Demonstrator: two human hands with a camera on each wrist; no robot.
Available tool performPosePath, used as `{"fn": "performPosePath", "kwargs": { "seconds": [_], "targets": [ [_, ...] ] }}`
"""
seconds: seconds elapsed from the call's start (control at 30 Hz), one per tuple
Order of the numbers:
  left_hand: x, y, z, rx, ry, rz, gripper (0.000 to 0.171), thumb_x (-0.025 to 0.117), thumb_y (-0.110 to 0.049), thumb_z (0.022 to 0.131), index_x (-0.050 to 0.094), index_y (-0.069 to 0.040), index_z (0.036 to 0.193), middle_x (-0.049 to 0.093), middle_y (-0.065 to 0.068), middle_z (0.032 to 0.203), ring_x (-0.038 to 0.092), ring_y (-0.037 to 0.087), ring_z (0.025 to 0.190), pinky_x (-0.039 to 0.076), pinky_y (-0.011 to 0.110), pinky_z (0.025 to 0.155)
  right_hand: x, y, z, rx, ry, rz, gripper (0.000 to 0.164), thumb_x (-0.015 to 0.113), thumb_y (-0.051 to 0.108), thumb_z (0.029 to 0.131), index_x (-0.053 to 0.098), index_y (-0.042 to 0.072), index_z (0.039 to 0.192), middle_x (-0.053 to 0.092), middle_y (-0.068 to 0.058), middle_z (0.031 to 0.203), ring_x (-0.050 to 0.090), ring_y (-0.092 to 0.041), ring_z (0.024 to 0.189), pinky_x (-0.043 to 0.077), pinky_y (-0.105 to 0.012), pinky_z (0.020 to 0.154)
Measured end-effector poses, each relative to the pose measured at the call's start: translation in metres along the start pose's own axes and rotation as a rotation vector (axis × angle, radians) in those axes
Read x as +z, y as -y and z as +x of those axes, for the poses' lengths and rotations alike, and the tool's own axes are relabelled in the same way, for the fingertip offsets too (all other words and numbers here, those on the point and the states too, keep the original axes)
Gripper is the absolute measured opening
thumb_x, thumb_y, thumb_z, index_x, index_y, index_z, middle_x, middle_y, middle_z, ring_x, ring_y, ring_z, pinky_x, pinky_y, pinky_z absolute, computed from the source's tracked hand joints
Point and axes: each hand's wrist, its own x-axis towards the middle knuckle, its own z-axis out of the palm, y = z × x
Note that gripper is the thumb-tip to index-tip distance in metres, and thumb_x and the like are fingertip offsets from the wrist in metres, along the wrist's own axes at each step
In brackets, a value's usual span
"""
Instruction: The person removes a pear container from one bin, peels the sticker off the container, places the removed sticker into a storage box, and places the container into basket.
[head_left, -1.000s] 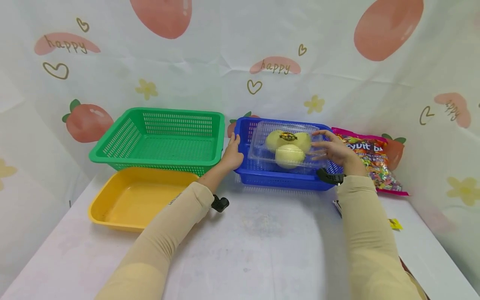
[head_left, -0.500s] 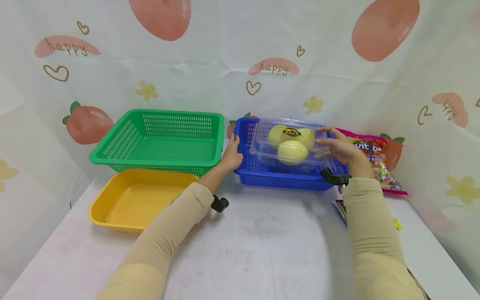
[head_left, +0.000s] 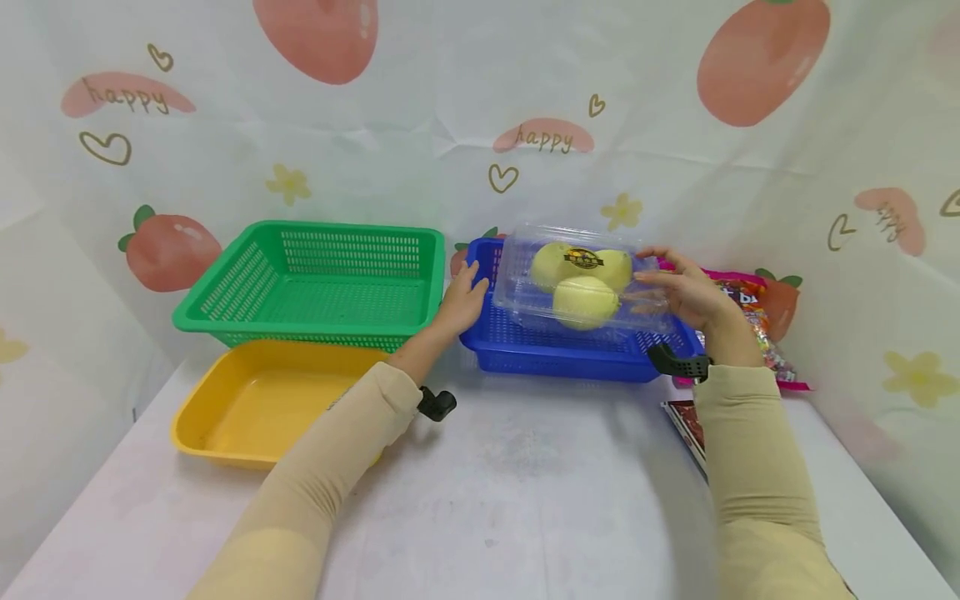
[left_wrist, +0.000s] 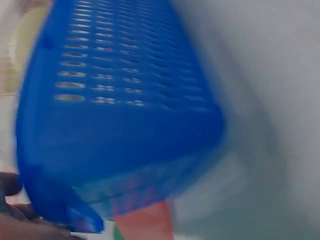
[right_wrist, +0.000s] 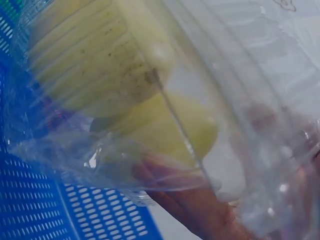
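Note:
A clear plastic clamshell box (head_left: 517, 275) with three pale yellow-green round fruits (head_left: 587, 302) and a dark label on its lid is tilted above the blue slotted basket (head_left: 570, 364). My right hand (head_left: 693, 292) grips its right end, fingers above and thumb side below; in the right wrist view, fingers (right_wrist: 195, 205) show through the plastic beneath the fruit. My left hand (head_left: 459, 302) is at the basket's left rim. In the left wrist view, the left fingers (left_wrist: 25, 230) pinch the rim corner, partly out of frame.
A green slotted basket (head_left: 330, 329) stands at the back left, with a yellow tray (head_left: 255, 417) before it. A candy bag (head_left: 765, 325) lies behind my right forearm, which partly hides it. A dark flat packet (head_left: 684, 425) lies nearby. A printed cloth (head_left: 420, 100) hangs behind.
The clamshell box has risen and tilted, its far edge now above the basket's back rim. My right hand has shifted right with it. The left hand has stayed at the rim, its thumb now more spread.

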Motion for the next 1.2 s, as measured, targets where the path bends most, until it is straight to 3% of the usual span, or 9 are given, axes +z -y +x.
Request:
{"fn": "performPosePath", "kwargs": {
  "seconds": [0.17,0.4,0.57,0.73,0.83,0.97,1.07,1.13,1.2],
  "targets": [
    [-0.003,-0.020,-0.007,0.049,0.038,-0.195,0.060,0.034,-0.044,0.099,0.016,-0.020,0.151,0.009,0.004,0.158,0.014,0.025,0.145,0.017,0.046,0.117,0.007,0.004,-0.007,-0.010,-0.024,-0.048,0.029,0.050,0.012,0.096,0.038,0.016,0.122,0.055,0.001,0.104,0.069,-0.014,0.085,0.058,-0.031,0.070],
    [0.000,-0.034,-0.014,0.080,0.118,-0.347,0.063,0.040,-0.045,0.096,0.010,-0.033,0.150,0.010,-0.005,0.158,0.014,0.022,0.145,0.016,0.051,0.116,0.013,0.008,-0.014,-0.040,0.011,-0.015,0.028,0.049,0.010,0.096,0.039,0.017,0.121,0.058,0.002,0.106,0.070,-0.015,0.086,0.059,-0.031,0.070],
    [0.000,-0.043,-0.025,0.089,0.148,-0.414,0.061,0.038,-0.038,0.098,0.007,-0.034,0.150,-0.006,-0.008,0.158,0.000,0.020,0.146,0.015,0.056,0.115,0.018,0.010,-0.023,-0.089,0.066,0.012,0.028,0.047,0.007,0.096,0.039,0.017,0.121,0.052,-0.002,0.109,0.070,-0.017,0.089,0.058,-0.032,0.072],
    [0.000,-0.049,-0.042,0.103,0.130,-0.451,0.057,0.035,-0.033,0.099,0.008,-0.035,0.150,-0.018,-0.010,0.156,-0.012,0.019,0.145,0.015,0.055,0.115,0.026,0.012,-0.039,-0.116,0.039,-0.032,0.034,0.048,0.009,0.096,0.039,0.019,0.127,0.049,-0.001,0.116,0.070,-0.016,0.091,0.058,-0.032,0.073],
    [-0.002,-0.049,-0.054,0.136,0.110,-0.442,0.057,0.035,-0.032,0.099,0.009,-0.033,0.150,-0.016,-0.013,0.156,-0.010,0.016,0.145,0.011,0.050,0.117,0.033,0.012,-0.049,-0.120,0.013,-0.054,0.043,0.050,0.011,0.095,0.037,0.021,0.135,0.042,-0.009,0.131,0.069,-0.014,0.091,0.058,-0.029,0.074],
    [-0.007,-0.051,-0.073,0.176,0.094,-0.430,0.058,0.034,-0.030,0.099,0.007,-0.028,0.151,-0.014,-0.016,0.155,-0.007,0.013,0.145,0.016,0.047,0.117,0.044,0.012,-0.064,-0.109,-0.052,-0.132,0.055,0.052,0.016,0.095,0.030,0.028,0.144,0.011,-0.015,0.155,0.068,-0.008,0.093,0.056,-0.025,0.076],
    [-0.011,-0.051,-0.087,0.209,0.095,-0.433,0.059,0.034,-0.028,0.099,0.006,-0.025,0.151,-0.012,-0.018,0.155,-0.004,0.011,0.145,0.019,0.045,0.117,0.053,0.012,-0.077,-0.091,-0.103,-0.244,0.058,0.050,0.022,0.096,0.024,0.036,0.146,-0.004,-0.012,0.158,0.059,-0.015,0.115,0.048,-0.042,0.095],
    [-0.014,-0.050,-0.097,0.231,0.093,-0.427,0.059,0.034,-0.027,0.099,0.006,-0.023,0.151,-0.011,-0.018,0.155,-0.004,0.009,0.145,0.019,0.044,0.117,0.060,0.011,-0.085,-0.088,-0.120,-0.296,0.059,0.049,0.025,0.096,0.021,0.040,0.147,-0.007,-0.006,0.158,0.037,-0.025,0.135,0.031,-0.059,0.105],
    [-0.017,-0.049,-0.106,0.253,0.087,-0.411,0.059,0.033,-0.026,0.099,0.005,-0.022,0.151,-0.012,-0.018,0.154,-0.007,0.008,0.145,0.011,0.042,0.118,0.068,0.009,-0.091,-0.097,-0.130,-0.337,0.060,0.048,0.027,0.097,0.019,0.041,0.147,-0.007,-0.001,0.159,0.010,-0.031,0.145,0.013,-0.071,0.104]
  ]
}}
